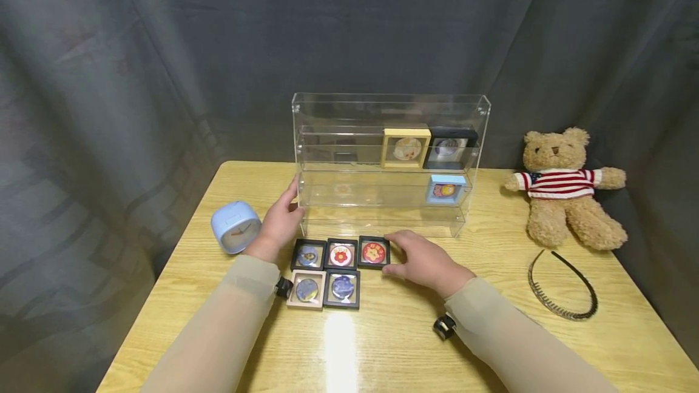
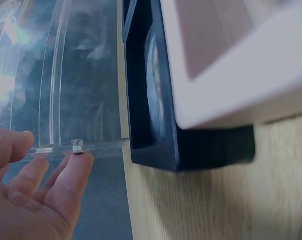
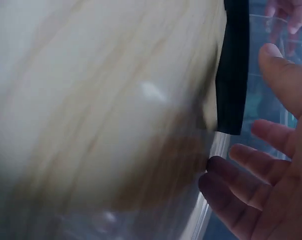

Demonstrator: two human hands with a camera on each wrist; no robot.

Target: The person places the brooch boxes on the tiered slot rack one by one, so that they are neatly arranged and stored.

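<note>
My left hand (image 1: pixel 282 218) touches the left side panel of a clear acrylic display rack (image 1: pixel 382 196); in the left wrist view its fingertips (image 2: pixel 80 165) meet the panel's edge. My right hand (image 1: pixel 426 259) is at the right side of a black-framed badge (image 1: pixel 374 253) with a red and yellow face, thumb and fingers apart. Left of that lie a black-framed badge with a red flower (image 1: pixel 341 255) and another black-framed badge (image 1: pixel 307 256). In front of these are a beige-framed badge (image 1: pixel 306 290) and a black-framed blue badge (image 1: pixel 342 288).
On the rack's shelves stand a yellow frame (image 1: pixel 406 148), a black frame (image 1: pixel 449 149) and a light blue frame (image 1: pixel 445 190). A blue clock (image 1: pixel 236 227) is at the left. Toward the right, a teddy bear (image 1: pixel 559 190) sits behind a dark headband (image 1: pixel 565 314) on the wooden table (image 1: pixel 404 344).
</note>
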